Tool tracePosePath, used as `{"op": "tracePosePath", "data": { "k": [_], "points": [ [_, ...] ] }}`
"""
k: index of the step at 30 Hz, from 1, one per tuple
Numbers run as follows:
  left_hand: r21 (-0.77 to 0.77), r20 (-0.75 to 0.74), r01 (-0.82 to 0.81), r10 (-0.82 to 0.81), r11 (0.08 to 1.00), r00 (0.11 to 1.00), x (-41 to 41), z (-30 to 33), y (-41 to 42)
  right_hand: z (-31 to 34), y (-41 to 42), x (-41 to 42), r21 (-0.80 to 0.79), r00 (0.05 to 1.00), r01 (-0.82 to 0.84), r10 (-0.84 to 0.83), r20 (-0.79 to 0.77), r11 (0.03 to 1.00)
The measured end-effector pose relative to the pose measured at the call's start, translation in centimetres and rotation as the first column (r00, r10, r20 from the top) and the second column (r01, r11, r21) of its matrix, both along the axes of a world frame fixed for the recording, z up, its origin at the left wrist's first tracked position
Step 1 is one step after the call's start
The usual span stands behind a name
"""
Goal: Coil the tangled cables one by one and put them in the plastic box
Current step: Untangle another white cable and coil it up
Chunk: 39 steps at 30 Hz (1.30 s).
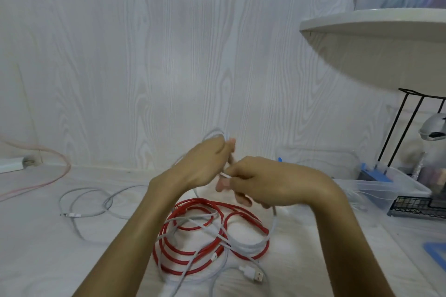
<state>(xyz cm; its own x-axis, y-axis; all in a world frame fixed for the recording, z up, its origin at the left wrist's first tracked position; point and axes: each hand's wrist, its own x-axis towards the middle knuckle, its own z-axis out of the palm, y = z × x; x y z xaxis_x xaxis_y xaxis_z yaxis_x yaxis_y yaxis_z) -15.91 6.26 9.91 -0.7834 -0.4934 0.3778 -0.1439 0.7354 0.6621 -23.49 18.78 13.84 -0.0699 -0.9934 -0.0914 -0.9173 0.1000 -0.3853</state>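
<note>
Holding a thin white cable (274, 220) up in the air, the left hand (205, 164) has loops of it in its curled fingers. The right hand (263, 183) pinches the same cable just beside it. Below the hands, a red cable (193, 246) lies mixed up with other white cables (241, 243) on the pale wood tabletop (36, 248). The clear plastic box (376, 190) sits to the right, near the wall.

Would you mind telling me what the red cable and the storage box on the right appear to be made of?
The red cable looks rubbery or plastic-sheathed with a matte finish: even colour, no shine, soft bends; a braided sleeve cannot be ruled out. The box looks like clear, glossy rigid plastic: you can see through its walls.
</note>
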Motion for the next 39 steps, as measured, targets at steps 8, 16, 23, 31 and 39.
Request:
{"op": "tracePosePath", "data": {
  "k": [8,16,23,31,39],
  "points": [
    [0.426,0.211,0.279,-0.395,0.861,0.894,0.9,1.1,0.2,0.2,2.3,-5.6,-0.118,0.938,-0.018,0.058,0.343,0.993],
    [0.732,-0.096,0.573,-0.776,0.369,0.623,1.6,1.4,0.0,-1.1,0.7,-6.4,-0.522,0.896,0.069,0.177,0.406,0.85],
    [0.667,-0.676,0.682,-0.629,-0.301,0.384,2.3,2.8,-0.1,-2.6,-0.6,-7.6,-0.395,0.388,0.08,0.337,0.858,0.915],
    [0.482,-0.876,0.867,0.031,0.126,0.482,0.9,3.6,0.9,-3.5,-4.6,-2.0,-0.293,0.831,0.33,-0.13,0.54,0.897],
    [0.49,-0.679,0.232,0.202,0.84,0.705,0.0,3.2,-0.5,-3.3,-3.9,2.1,0.025,0.96,-0.007,0.0,0.28,1.0]
  ]
}}
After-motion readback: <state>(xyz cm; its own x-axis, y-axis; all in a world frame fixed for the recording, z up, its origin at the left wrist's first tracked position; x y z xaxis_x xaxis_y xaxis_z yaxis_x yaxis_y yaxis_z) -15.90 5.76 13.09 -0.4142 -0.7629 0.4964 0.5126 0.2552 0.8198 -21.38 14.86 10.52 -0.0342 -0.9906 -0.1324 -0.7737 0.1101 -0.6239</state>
